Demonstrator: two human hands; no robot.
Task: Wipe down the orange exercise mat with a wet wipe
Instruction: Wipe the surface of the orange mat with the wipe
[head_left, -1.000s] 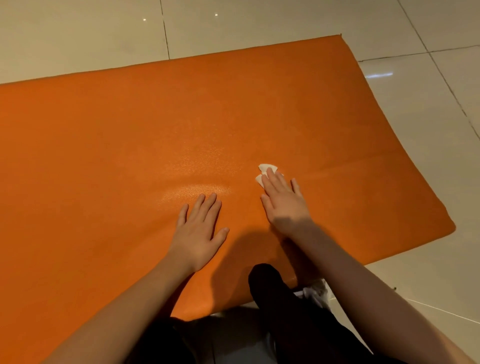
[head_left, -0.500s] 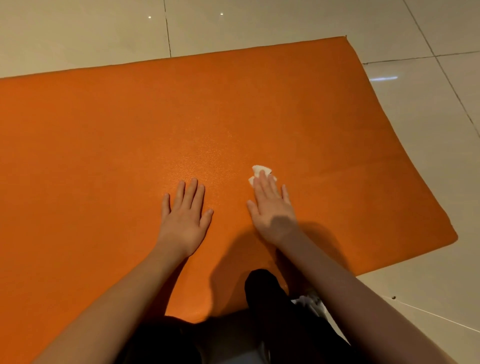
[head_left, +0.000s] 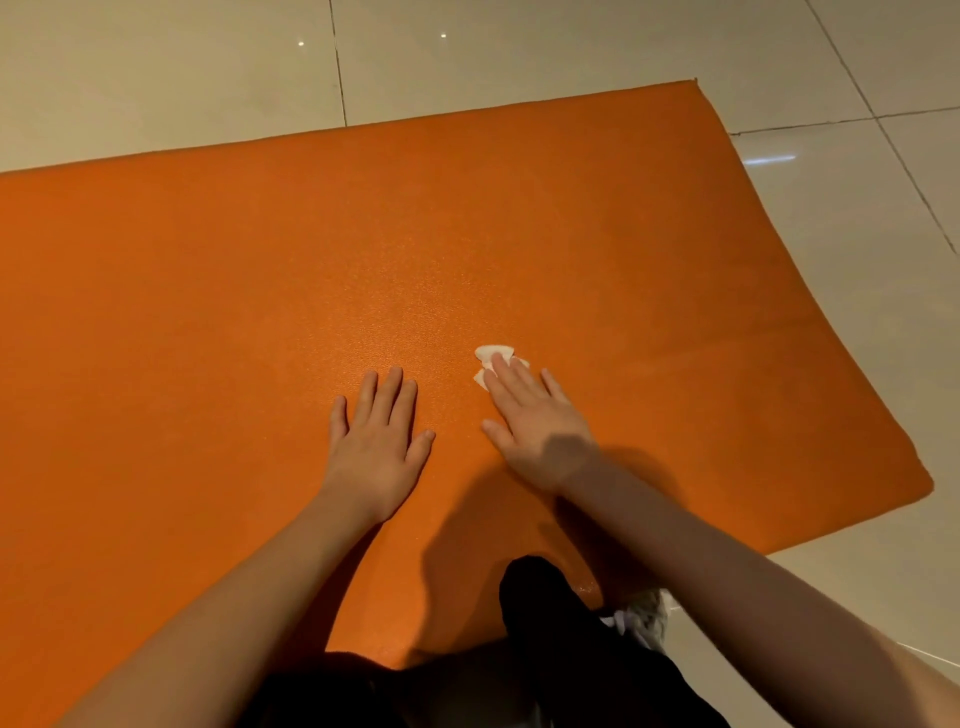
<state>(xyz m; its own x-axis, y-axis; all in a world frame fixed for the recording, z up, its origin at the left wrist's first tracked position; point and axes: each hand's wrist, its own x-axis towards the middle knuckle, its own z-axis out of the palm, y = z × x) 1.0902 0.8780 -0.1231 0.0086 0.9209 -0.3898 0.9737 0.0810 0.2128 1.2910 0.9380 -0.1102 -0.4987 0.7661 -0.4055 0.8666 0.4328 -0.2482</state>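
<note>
Two flat hands and one wet wipe on one orange mat.

One orange exercise mat (head_left: 519, 234) lies spread on the pale tiled floor (head_left: 831, 312), and two corners of its right end are in view. Two hands rest on it side by side, near each other but apart. The left hand (head_left: 376, 447) lies palm down with straight fingers and holds nothing. The right hand (head_left: 530, 421) is also flat. Its straight fingertips press the single white wet wipe (head_left: 491, 354) onto the mat, and the crumpled wipe peeks out beyond them. One knee in black cloth (head_left: 540, 597) overlaps the mat's near edge.
</note>
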